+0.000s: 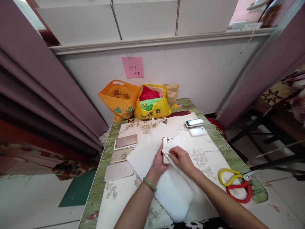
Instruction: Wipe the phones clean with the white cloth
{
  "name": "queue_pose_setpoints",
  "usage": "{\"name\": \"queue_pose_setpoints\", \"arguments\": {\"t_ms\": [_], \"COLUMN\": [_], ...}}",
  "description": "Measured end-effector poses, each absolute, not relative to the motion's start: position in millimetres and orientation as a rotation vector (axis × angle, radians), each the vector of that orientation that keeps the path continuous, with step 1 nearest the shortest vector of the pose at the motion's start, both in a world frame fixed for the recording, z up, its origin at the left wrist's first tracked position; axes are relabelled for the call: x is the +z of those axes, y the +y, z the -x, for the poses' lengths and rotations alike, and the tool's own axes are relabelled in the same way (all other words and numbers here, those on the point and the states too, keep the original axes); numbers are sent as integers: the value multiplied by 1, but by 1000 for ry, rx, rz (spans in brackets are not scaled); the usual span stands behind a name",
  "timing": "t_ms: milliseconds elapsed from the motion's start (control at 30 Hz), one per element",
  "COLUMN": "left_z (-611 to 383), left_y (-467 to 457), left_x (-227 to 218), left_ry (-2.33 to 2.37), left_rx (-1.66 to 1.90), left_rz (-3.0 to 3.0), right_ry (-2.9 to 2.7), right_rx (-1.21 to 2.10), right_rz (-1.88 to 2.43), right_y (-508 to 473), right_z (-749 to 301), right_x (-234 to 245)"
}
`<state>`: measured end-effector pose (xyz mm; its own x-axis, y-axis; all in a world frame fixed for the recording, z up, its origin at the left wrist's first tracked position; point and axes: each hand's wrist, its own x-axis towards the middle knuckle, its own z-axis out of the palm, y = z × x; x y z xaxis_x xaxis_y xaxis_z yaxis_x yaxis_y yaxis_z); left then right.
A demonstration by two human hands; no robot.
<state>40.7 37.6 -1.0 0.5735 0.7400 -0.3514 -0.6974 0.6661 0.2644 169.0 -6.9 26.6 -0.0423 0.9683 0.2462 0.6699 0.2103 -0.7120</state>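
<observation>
Two different grips show: the left hand point(160, 162) has its fingers bent round the side of a pale phone point(167, 141), while the right hand point(182, 159) has its fingertips pinched together on a fold of white cloth point(173, 190) across the phone's back. That phone is over the middle of the bench point(222, 144), camera end away from the person. More cloth spreads beneath the hands, and a green bangle point(149, 183) circles the left wrist. To the left lie a rose phone point(126, 140), a gold phone point(117, 156) and a pinkish phone point(119, 171). Scissors point(249, 190) rest at the near right; a silver phone point(194, 122) and a white phone point(197, 131) lie farther off. Beyond stands a small bottle point(153, 123), then an orange bag point(122, 103) beside a yellow bag point(152, 112).
</observation>
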Motion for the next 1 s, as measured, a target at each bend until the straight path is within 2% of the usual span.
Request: {"name": "queue_pose_setpoints", "arguments": {"t_ms": [200, 467, 767, 1000], "left_z": [-43, -41, -43, -44], "left_y": [40, 33, 38, 37], "left_x": [2, 3, -3, -2], "left_ry": [510, 587, 516, 549], "left_rx": [819, 754, 742, 856], "left_rz": [-147, -222, -177, -162], "right_ry": [-1960, -1579, -2091, -1863], "right_rx": [545, 364, 331, 303], "right_rz": [1560, 1744, 1406, 1576], "right_y": [-13, 48, -36, 23], "right_z": [-172, -170, -181, -175], "right_x": [30, 35, 18, 29]}}
